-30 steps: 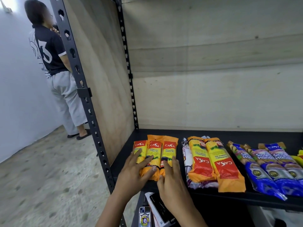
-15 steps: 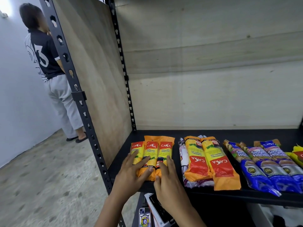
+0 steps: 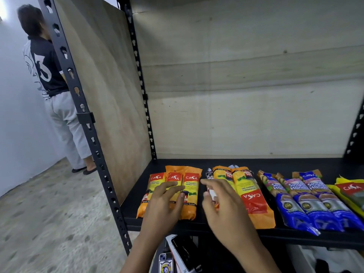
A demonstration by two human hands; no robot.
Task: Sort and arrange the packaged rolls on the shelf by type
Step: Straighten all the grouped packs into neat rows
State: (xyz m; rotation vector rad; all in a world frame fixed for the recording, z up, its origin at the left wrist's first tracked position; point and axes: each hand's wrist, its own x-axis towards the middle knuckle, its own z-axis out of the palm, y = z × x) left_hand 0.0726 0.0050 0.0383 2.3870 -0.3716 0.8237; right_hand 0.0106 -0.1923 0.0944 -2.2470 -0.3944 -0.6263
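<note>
Three small orange Casa rolls (image 3: 191, 186) lie side by side at the left end of the black shelf (image 3: 295, 164). My left hand (image 3: 163, 203) rests flat on them with its fingers apart. To their right lies a white-and-black roll (image 3: 209, 173), then two larger orange Casa packs (image 3: 254, 201) turned the other way round. My right hand (image 3: 222, 205) hovers over the white roll, fingers curved and thumb on the roll's left side; whether it grips the roll is unclear. Three blue rolls (image 3: 307, 203) follow, and a yellow Casa pack (image 3: 350, 190) sits at the far right.
A black perforated post (image 3: 86, 123) and a plywood side panel bound the shelf on the left, with plywood behind. A person (image 3: 49, 71) stands at the far left by the wall. A phone and a boxed item (image 3: 183, 251) lie below the shelf's front edge.
My right hand has left the small orange rolls and moved right, onto the white roll. The left hand stays on the small rolls. The camera has shifted slightly.
</note>
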